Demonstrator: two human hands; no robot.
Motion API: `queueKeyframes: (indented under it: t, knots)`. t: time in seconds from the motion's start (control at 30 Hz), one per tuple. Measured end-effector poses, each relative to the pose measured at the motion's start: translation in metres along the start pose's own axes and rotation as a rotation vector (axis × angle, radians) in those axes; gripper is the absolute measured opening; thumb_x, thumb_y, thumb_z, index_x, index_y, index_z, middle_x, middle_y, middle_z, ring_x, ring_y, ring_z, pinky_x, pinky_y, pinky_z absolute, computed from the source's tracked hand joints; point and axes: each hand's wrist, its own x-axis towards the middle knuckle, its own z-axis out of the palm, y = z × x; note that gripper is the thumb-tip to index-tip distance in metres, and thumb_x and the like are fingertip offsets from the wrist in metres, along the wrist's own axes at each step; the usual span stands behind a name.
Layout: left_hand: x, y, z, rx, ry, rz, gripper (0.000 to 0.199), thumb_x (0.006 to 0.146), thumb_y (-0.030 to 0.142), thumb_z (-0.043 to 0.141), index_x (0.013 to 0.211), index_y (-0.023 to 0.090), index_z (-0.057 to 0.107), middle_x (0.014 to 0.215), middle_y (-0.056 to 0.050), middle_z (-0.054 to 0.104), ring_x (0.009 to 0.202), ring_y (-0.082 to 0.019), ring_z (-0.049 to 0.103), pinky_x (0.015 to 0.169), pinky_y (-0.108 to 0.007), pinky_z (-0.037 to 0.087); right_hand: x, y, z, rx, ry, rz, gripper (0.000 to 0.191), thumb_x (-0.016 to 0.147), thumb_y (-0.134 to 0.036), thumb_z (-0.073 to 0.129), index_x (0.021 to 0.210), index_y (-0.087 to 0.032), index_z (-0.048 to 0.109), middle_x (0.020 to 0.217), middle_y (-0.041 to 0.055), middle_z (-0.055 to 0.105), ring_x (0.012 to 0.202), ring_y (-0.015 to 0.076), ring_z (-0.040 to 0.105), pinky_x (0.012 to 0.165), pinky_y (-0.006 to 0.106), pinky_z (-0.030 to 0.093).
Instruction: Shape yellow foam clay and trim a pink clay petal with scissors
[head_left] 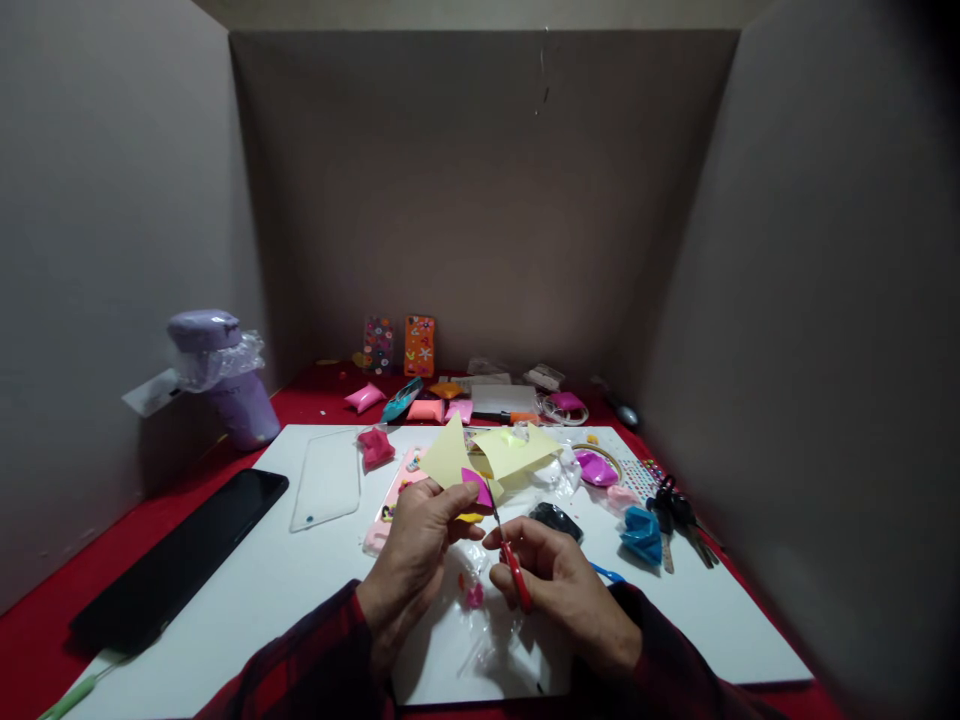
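Observation:
My left hand (416, 535) is closed, pinching a small flat magenta piece (478, 487) between thumb and fingers. My right hand (559, 580) grips red-handled scissors (516, 577), whose blades point up beside the magenta piece; whether they touch it I cannot tell. Behind the hands lie pale yellow paper pieces (517, 450). A pink phone case (381, 520) with small decorations is partly hidden by my left hand. Below the hands, on the white board (705, 620), lies crumpled clear plastic (487, 635) with a pink bit in it.
A black phone (184, 560) and a clear case (326, 480) lie at left, near a purple bottle (240, 390). At right are a blue packet (641, 535), keys (686, 520) and a black packet (556, 520). Decorated cases (419, 345) stand at the back; grey walls enclose the table.

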Motion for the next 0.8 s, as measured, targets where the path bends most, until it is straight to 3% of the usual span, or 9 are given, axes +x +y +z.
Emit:
queueKeyframes:
  t: [0.57,0.8]
  knots:
    - [0.0017,0.0046,-0.0071,0.059,-0.134,0.036,0.028,0.071,0.027,0.064,0.093,0.011,0.065,0.081,-0.009,0.067,0.065,-0.013,0.059,0.049,-0.019,0.046,-0.0009,-0.0032,-0.0024,-0.010,0.006,0.011,0.042,0.066,-0.039,0.078,0.090,-0.011,0.057,0.054,-0.0051,0.049,0.047,0.0050,0.042,0.048,0.016,0.033]
    - [0.0031,0.0070,-0.0095,0.086,-0.156,0.023,0.028,0.070,0.031,0.065,0.089,0.010,0.066,0.081,-0.010,0.067,0.064,-0.014,0.060,0.050,-0.019,0.048,-0.0013,-0.0041,-0.0026,-0.017,-0.013,0.011,0.042,0.066,-0.041,0.078,0.090,-0.013,0.057,0.054,-0.0048,0.050,0.048,0.0065,0.045,0.049,0.017,0.034]
